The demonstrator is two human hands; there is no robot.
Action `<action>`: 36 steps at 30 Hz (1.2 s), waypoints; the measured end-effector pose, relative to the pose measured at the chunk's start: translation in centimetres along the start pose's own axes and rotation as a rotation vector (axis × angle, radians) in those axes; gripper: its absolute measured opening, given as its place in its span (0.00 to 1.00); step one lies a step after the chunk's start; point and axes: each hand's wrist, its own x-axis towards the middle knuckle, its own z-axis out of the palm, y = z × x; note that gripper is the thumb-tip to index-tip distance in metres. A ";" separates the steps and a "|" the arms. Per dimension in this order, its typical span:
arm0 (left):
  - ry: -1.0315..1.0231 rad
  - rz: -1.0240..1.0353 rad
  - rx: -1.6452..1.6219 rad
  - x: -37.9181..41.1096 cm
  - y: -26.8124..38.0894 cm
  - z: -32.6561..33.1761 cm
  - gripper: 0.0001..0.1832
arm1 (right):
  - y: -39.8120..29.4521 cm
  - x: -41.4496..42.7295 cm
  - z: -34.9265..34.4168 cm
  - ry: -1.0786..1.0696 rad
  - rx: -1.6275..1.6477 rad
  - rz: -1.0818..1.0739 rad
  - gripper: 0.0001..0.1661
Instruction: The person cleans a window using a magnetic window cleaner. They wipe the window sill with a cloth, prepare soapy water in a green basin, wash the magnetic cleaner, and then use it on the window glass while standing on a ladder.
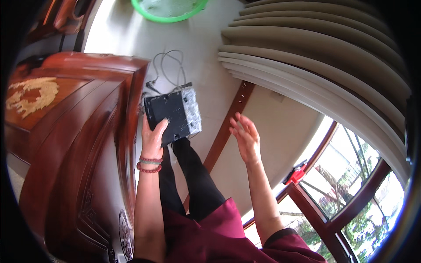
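My left hand (153,134) grips the near left part of a flat black box-shaped device (169,115), its thumb lying on top. Along the device's right side runs a whitish, mottled strip (193,110); I cannot tell whether it is foam or a metal part. Pale specks dot the black face. A thin grey cable (169,70) lies looped beyond the device, with a dark plug-like end (150,83). My right hand (246,136) is raised to the right of the device, apart from it, fingers slightly bent and holding nothing.
A green-rimmed basin (171,19) with cloudy contents stands on the pale floor ahead. Carved reddish wooden furniture (125,82) fills the left. Beige pleated curtains (296,42) hang at the upper right, above a wood-framed window (329,223). A red object (296,175) rests by the window.
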 end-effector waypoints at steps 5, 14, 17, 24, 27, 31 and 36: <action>-0.115 -0.089 0.088 -0.7 -0.9 -0.7 0.24 | -1.7 -8.1 -5.1 0.357 -0.331 -0.033 0.14; -0.325 -0.082 0.300 -4.4 -4.9 -1.1 0.19 | -3.1 -21.8 -22.2 1.020 -0.571 0.015 0.17; -0.270 -0.096 0.321 -4.3 -6.1 -2.5 0.18 | -5.7 -21.5 -28.2 1.294 -0.275 0.183 0.33; -0.194 -0.022 0.424 -3.9 -7.8 -5.1 0.15 | -4.7 -16.9 -35.1 0.997 0.060 0.350 0.32; -0.192 -0.064 0.424 -3.2 -7.8 -6.0 0.14 | -3.9 -18.6 -38.2 0.832 0.251 0.249 0.20; -0.174 -0.052 0.439 -2.4 -7.6 -7.2 0.14 | -4.4 -19.1 -35.3 0.784 0.178 0.154 0.15; -0.105 -0.017 0.530 -0.5 -6.9 -8.2 0.18 | -8.9 -15.1 -17.4 0.126 0.301 0.129 0.35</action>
